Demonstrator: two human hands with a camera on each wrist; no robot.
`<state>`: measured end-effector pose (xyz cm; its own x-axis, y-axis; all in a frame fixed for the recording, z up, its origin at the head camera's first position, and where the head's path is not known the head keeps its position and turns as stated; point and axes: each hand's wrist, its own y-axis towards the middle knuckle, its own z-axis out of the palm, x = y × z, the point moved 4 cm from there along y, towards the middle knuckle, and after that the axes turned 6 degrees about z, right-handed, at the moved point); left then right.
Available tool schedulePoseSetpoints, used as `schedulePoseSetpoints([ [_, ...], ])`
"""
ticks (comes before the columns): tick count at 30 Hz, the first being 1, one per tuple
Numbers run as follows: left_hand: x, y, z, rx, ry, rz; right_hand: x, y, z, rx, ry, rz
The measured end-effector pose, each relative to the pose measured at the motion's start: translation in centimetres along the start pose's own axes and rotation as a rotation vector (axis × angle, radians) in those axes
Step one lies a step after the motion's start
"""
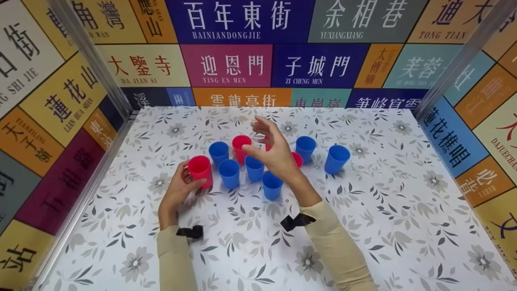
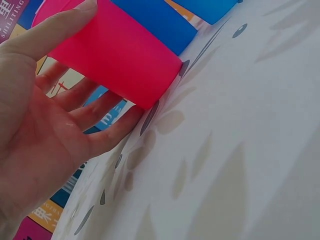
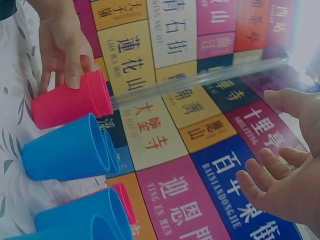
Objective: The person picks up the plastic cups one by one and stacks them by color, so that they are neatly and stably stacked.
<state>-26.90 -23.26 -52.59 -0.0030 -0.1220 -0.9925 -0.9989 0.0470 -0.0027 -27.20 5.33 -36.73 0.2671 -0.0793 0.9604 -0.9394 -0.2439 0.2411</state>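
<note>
At the left end of the cup group, my left hand has its thumb and fingers around an upright red cup; the left wrist view shows the thumb on the side of this red cup. My right hand is raised over the middle cups, fingers apart and loosely bent, holding nothing; the right wrist view shows this hand away from the cups. Below it stand a red cup and a blue cup. Another red cup is partly hidden behind the right hand.
More blue cups stand close by: one at the back left, one beside the held cup, one in front, one at the back right. Farther right is a separate blue cup. Printed panels border the flower-patterned table.
</note>
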Motion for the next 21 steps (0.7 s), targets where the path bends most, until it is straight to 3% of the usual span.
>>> schedulePoseSetpoints([
  [9,0.2,0.1,-0.1,0.004,0.021,-0.006,-2.4,-2.0,-3.7,-0.115,0.062,0.018],
  [15,-0.2,-0.1,0.0,0.019,0.021,-0.003,-4.2,-2.4,-5.5,-0.131,-0.005,0.026],
  [21,0.1,0.0,0.1,0.01,0.021,0.0,-5.8,-2.3,-6.8,-0.176,-0.18,0.082],
])
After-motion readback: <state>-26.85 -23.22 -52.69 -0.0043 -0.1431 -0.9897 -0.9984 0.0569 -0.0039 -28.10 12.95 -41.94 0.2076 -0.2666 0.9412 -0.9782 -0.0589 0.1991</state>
